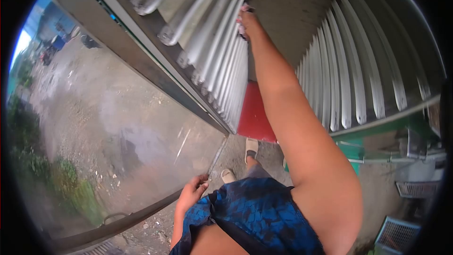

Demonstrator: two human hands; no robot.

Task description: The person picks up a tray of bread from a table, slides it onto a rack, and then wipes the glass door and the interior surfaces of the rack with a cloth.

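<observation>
High in the view, my right hand [246, 18] reaches up on an outstretched arm to a rack of pale metal slats [214, 42]. Its fingers are closed on a pink cloth [242, 29], which lies against the ends of the slats. A second row of similar slats [351, 75] curves down to the right of my arm. Low on the left, my left hand [191, 193] hangs beside my blue and black patterned clothing [264, 212], fingers loosely bent and holding nothing visible. Its fingertips overlap the metal edge of a frame [155, 203].
A red panel [257, 118] stands between the slat rows, above my sandalled feet [252, 148]. Beyond the frame on the left lies wet dirt ground [118, 113] with green plants [71, 184]. Wire crates [396, 236] sit at lower right.
</observation>
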